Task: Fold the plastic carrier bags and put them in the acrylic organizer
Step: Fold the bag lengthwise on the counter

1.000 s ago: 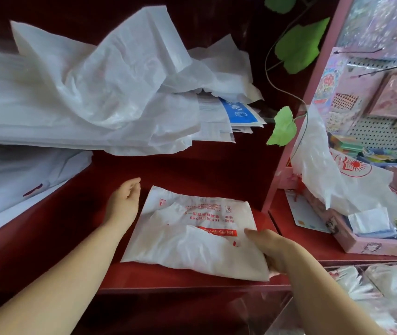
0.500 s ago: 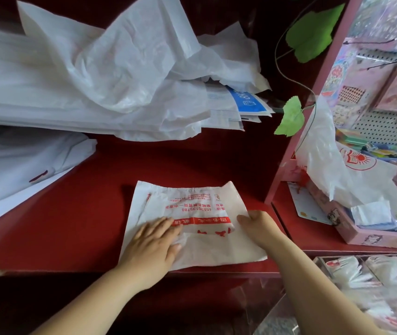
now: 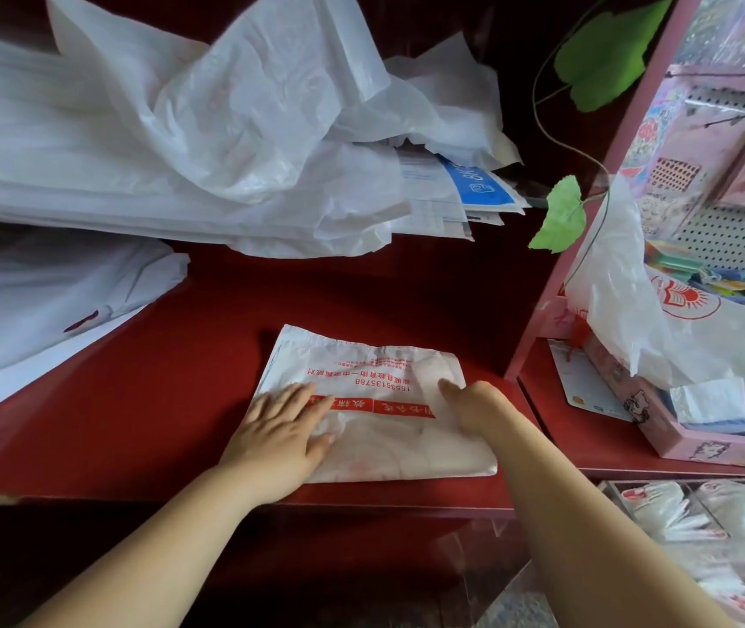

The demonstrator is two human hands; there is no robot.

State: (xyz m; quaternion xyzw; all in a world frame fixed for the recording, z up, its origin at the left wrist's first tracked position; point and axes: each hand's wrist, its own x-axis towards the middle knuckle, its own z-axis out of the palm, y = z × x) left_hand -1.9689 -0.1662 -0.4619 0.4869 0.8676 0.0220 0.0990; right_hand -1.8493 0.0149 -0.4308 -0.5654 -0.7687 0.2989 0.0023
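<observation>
Evidently to flatten a fold, the left hand (image 3: 278, 428) presses straight-fingered on the white, red-printed plastic carrier bag (image 3: 379, 369) lying on the red shelf (image 3: 157, 378). The right hand (image 3: 470, 407) steadies its right edge, its grip unclear.

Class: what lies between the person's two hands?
In the head view, only the folded carrier bag: its red printed band spans the gap between left hand and right hand.
</observation>
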